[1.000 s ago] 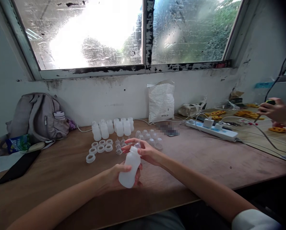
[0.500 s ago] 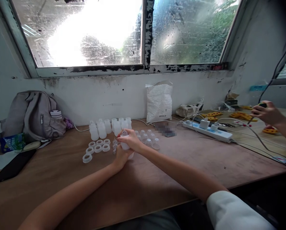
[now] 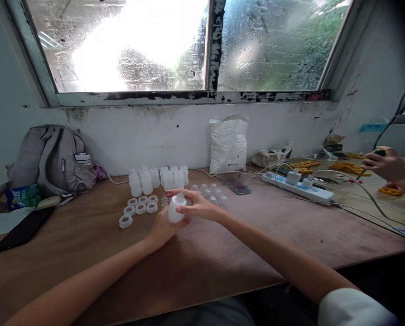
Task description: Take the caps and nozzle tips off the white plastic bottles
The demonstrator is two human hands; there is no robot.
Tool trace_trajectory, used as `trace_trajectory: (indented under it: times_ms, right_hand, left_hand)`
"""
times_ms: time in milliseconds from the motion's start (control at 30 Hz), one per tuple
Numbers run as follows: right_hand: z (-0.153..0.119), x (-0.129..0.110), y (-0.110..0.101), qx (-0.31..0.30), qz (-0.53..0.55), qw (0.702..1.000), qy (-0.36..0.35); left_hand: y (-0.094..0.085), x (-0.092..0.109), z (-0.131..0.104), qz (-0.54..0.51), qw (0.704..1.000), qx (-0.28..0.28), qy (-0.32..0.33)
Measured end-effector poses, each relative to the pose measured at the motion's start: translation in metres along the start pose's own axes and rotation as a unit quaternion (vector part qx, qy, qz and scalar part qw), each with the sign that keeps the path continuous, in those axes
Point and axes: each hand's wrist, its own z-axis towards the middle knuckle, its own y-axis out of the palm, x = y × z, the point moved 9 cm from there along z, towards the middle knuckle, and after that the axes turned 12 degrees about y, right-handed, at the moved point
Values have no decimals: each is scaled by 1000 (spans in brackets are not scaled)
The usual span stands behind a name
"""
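Note:
A whitish translucent bottle (image 3: 176, 211) is held between my two hands above the middle of the table, its top leaning toward the back. My left hand (image 3: 162, 225) wraps its lower left side. My right hand (image 3: 196, 204) grips it near the top, fingers over the rim and thumb on the front. Behind stand several white bottles (image 3: 146, 181). Several white rings (image 3: 140, 208) lie to the left of my hands. Small clear teats (image 3: 164, 199) are partly hidden behind my hands. Several clear caps (image 3: 213, 194) stand just beyond my right hand.
A grey backpack (image 3: 49, 158) and a black tablet-like object (image 3: 24, 228) are at the left. At the back are a white package (image 3: 229, 144) and a phone (image 3: 241, 188). A power strip (image 3: 297, 188) with cables lies right. Another person's hand (image 3: 381, 162) holds a tool at far right.
My hands have shifted on the bottle; it now tilts differently and more of its body shows. My right hand has turned, with its fingers more spread. The whole view has shifted slightly.

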Motion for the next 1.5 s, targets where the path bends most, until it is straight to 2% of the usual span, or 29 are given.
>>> trace_trajectory:
  times_ms: [33, 100, 133, 200, 267, 333, 433, 600, 633, 733, 833, 900, 967, 1067, 1133, 1233, 1300, 1400, 1467, 1500]
  right_hand:
    - [-7, 1, -8, -2, -40, 999, -5]
    - [-20, 13, -37, 72, -161, 984, 0]
    - [-26, 22, -53, 128, -243, 961, 7]
    - [-37, 45, -82, 224, -390, 892, 49]
    - [-45, 68, -93, 248, -478, 839, 79]
    - [-48, 81, -91, 239, -516, 819, 78]
    - [-46, 82, -76, 216, -503, 835, 55]
    - [-21, 76, -38, 100, -327, 937, 68]
    - [-15, 70, -34, 94, -284, 952, 68]
    - [1, 32, -37, 155, -165, 974, 31]
    - [9, -15, -36, 177, -71, 981, -26]
    - [11, -42, -27, 161, -79, 982, -63]
    - [9, -54, -15, 144, -119, 979, -78]
    - [5, -48, 6, 104, -157, 979, -76]
    - [0, -36, 13, 86, -129, 985, -71]
    - [-4, -18, 11, 82, -39, 994, -52]
    - [-5, -7, 2, 89, 16, 995, -34]
    - [-4, 13, -20, 133, 91, 987, -4]
    - [0, 31, -28, 141, 144, 979, 24]
    - [2, 41, -27, 126, 172, 976, 45]
  left_hand:
    - [-5, 2, -8, -8, 1000, -8, -1]
    - [-10, 2, -22, -34, 999, -33, -21]
    - [-12, 0, -27, -43, 998, -43, -29]
    - [-11, -6, -32, -56, 995, -64, -44]
    - [-8, -13, -33, -57, 994, -72, -58]
    - [-7, -21, -32, -45, 994, -69, -68]
    - [-8, -24, -30, -18, 996, -70, -50]
    - [-15, -34, -34, -16, 996, -62, -54]
    - [-16, -36, -34, -15, 996, -61, -59]
    - [-18, -38, -34, -7, 996, -63, -60]
    - [-16, -35, -34, 9, 996, -77, -50]
    - [-15, -35, -34, 21, 995, -85, -44]
    - [-14, -34, -34, 26, 995, -87, -37]
    - [-13, -32, -34, 30, 995, -97, -19]
    - [-12, -27, -33, 40, 992, -119, 3]
    - [-9, -17, -31, 37, 986, -159, 34]
    - [-11, -14, -31, 34, 985, -167, 31]
    - [-20, -14, -30, 32, 992, -121, 3]
    - [-33, -13, -29, 13, 998, -53, -9]
    - [-40, -14, -28, -5, 1000, -13, -14]
